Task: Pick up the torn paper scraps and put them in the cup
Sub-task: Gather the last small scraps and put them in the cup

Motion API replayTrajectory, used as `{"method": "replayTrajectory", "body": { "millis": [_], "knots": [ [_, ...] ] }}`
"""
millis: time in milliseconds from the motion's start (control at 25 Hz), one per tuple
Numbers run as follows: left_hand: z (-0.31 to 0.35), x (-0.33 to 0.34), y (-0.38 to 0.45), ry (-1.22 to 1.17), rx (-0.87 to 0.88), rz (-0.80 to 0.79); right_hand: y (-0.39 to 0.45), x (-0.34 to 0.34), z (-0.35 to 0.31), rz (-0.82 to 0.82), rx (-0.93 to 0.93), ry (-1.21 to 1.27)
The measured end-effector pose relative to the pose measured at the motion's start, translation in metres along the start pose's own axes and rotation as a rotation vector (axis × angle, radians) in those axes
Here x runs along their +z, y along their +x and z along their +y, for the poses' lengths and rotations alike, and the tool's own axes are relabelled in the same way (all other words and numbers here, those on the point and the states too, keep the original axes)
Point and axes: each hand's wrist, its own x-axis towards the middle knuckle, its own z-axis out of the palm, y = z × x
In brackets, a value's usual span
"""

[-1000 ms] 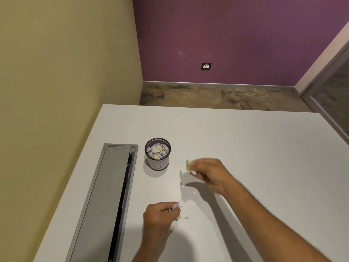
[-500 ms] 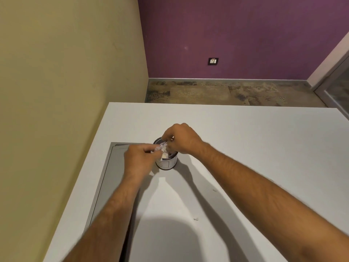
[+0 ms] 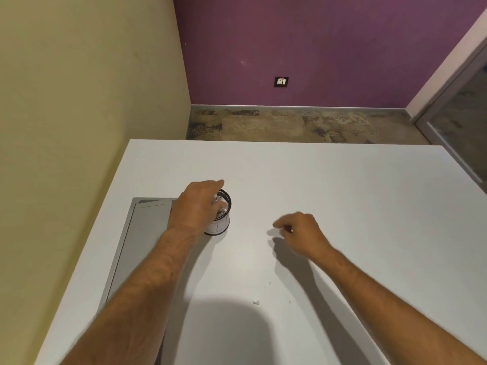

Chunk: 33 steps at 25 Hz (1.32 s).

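A: Cup (image 3: 220, 222) first: where is it, and what are your hands doing?

B: It stands on the white table (image 3: 342, 185), just right of a grey hatch (image 3: 150, 219). Your left hand (image 3: 196, 206) covers its near-left rim, fingers curled down into the mouth. Crumpled paper (image 3: 220, 202) shows inside, under the fingertips. You cannot tell from here whether that hand grips paper or has let go.

A: And the right?

B: Your right hand (image 3: 300, 233) hovers above the table, well right of the cup, fingers loosely curled with thumb and forefinger close together. Nothing shows between them, though a tiny bit could be hidden.

A: Which step is this?

B: Likely the drop into the cup, nearly done. One small scrap (image 3: 256, 302) lies near you, at the edge of your shadow, with a tinier fleck (image 3: 269, 283) just beyond it.

A: Next move?

B: Probably reach back toward yourself and pinch those bits; they are small and flat, so use your fingertips.

A: Any writing?

B: Faint dark lines mark the cup's side, but nothing is readable.
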Motion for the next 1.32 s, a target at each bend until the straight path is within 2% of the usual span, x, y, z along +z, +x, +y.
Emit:
{"method": "replayTrajectory", "body": {
  "millis": [80, 160, 240, 320, 480, 640, 760, 1120, 1320],
  "knots": [
    [0.006, 0.012, -0.020, -0.107, 0.158, 0.013, -0.025, 0.015, 0.019, -0.098, -0.009, -0.145],
    [0.010, 0.033, -0.048, -0.148, 0.224, -0.206, -0.049, 0.032, 0.024, -0.206, -0.063, -0.260],
    [0.010, 0.059, -0.079, -0.060, 0.179, -0.488, -0.070, 0.046, 0.020, -0.205, -0.139, -0.293],
    [0.008, 0.080, -0.110, 0.002, 0.123, -0.601, -0.083, 0.058, 0.013, -0.163, -0.195, -0.281],
    [0.014, 0.101, -0.160, -0.012, 0.228, -0.346, -0.098, 0.080, -0.003, -0.188, -0.251, -0.354],
    [0.023, 0.107, -0.173, 0.129, 0.239, -0.309, -0.107, 0.077, 0.004, -0.213, -0.461, -0.498],
    [0.021, 0.111, -0.176, 0.140, 0.257, -0.246, -0.108, 0.063, 0.023, -0.197, -0.622, -0.583],
    [0.024, 0.117, -0.178, 0.096, 0.221, -0.113, -0.118, 0.054, 0.035, -0.388, -0.499, -0.657],
    [0.028, 0.118, -0.183, 0.197, 0.240, -0.081, -0.113, 0.056, 0.023, -0.417, -0.415, -0.682]
  ]
}}
